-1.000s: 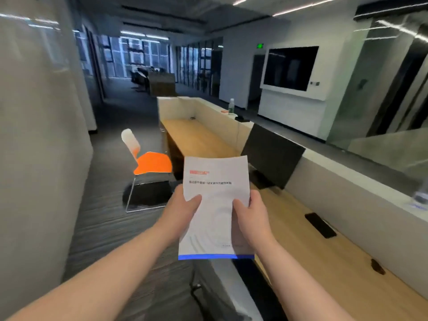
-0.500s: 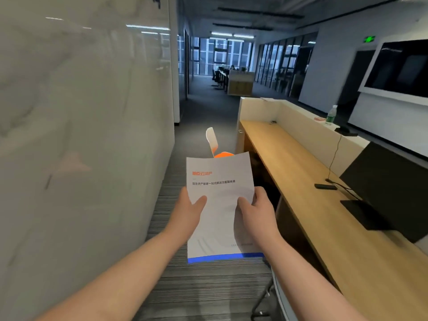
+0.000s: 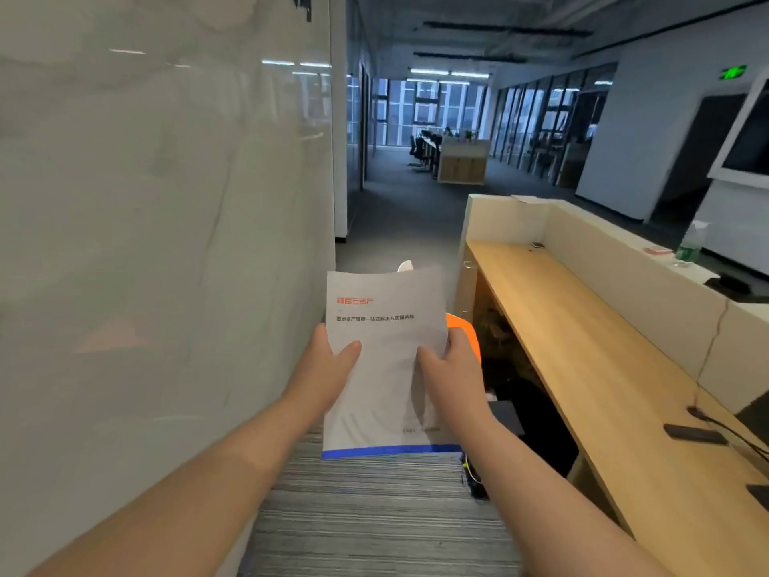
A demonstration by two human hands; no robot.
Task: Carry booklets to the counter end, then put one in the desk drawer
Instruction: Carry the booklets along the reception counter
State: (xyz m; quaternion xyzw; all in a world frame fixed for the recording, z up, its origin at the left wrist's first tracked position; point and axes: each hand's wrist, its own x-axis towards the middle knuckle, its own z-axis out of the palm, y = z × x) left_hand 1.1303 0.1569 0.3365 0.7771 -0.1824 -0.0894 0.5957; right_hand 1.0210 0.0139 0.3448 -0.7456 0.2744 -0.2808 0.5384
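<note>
I hold white booklets (image 3: 385, 326) with an orange logo, a line of print and a blue bottom band upright in front of me. My left hand (image 3: 328, 368) grips the left edge with the thumb on the cover. My right hand (image 3: 451, 368) grips the right edge the same way. How many booklets are in the stack I cannot tell. The long wooden desk (image 3: 582, 351) runs along my right, behind a white raised counter (image 3: 649, 264) whose far end (image 3: 499, 206) lies ahead. No drawer shows.
A glossy pale wall (image 3: 166, 243) fills the left. An orange and white chair (image 3: 462, 331) stands right behind the booklets beside the desk. On the desk lie a black phone (image 3: 693, 433) and cables. A green bottle (image 3: 693, 241) stands on the counter. Striped carpet leads down the corridor.
My view has swung left and forward along the corridor; the monitor has left the frame and the counter's far end is nearer. Both hands keep the same grip on the booklets.
</note>
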